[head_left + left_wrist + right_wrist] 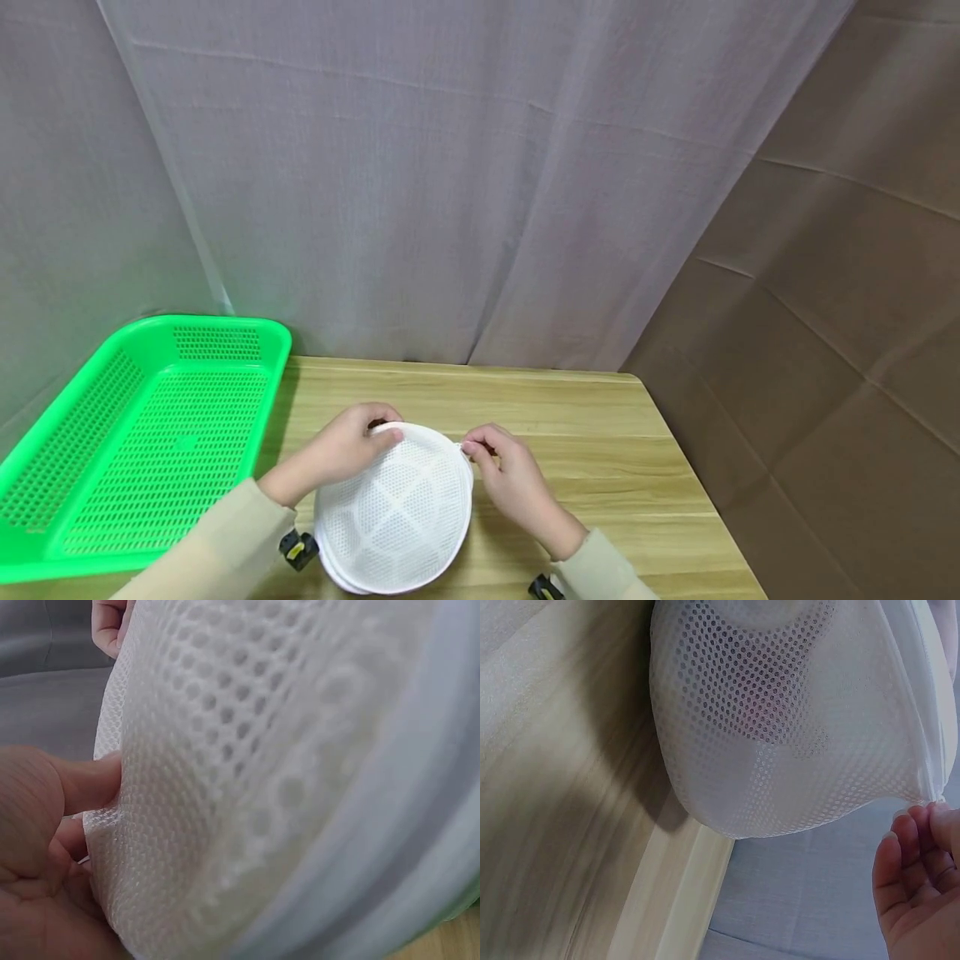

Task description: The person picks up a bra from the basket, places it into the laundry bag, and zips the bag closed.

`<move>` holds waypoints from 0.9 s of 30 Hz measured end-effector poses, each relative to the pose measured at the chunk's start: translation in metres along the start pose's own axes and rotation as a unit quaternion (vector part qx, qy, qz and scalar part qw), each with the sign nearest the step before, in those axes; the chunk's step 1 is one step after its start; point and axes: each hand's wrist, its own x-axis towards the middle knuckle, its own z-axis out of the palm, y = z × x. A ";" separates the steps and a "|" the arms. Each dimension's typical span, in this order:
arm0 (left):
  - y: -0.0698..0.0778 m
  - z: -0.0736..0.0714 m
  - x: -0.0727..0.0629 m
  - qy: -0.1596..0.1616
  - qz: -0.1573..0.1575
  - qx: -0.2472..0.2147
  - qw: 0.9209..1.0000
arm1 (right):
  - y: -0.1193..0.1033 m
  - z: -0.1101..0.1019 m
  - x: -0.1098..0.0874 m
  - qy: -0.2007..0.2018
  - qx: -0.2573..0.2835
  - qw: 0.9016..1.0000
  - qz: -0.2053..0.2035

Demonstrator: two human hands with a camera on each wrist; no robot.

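Observation:
A round white mesh laundry bag (397,517) with a pale trimmed rim is held up over the near part of the table. My left hand (348,448) grips its upper left edge, thumb on the facing side and fingers behind. In the left wrist view the thumb presses into the mesh (187,765). At the upper right edge, my right hand (513,481) pinches a small spot of the rim between thumb and fingertips. The right wrist view shows a white seam strip (911,690) running down to those fingertips (907,825); what small piece they pinch is hidden.
A large green plastic basket (258,433) with perforated sides stands to the left on the wood-grain table (600,467). Grey cloth (420,208) hangs behind the table, and brown cloth (810,333) hangs along the right side.

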 end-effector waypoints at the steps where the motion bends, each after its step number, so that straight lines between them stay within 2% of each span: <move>1: -0.001 0.000 0.000 0.002 0.000 -0.002 1.000 | 0.000 0.000 0.000 -0.001 0.001 1.000 0.000; 11: -0.007 0.000 -0.002 0.013 -0.007 -0.026 1.000 | -0.001 0.002 -0.001 -0.007 -0.002 1.000 -0.001; 21: -0.009 0.000 -0.004 0.026 -0.020 -0.026 0.999 | 0.002 0.003 -0.004 -0.010 -0.001 1.000 -0.007; 27: -0.013 -0.002 -0.004 0.044 -0.050 -0.040 0.997 | 0.003 0.002 -0.006 -0.007 -0.005 1.000 0.002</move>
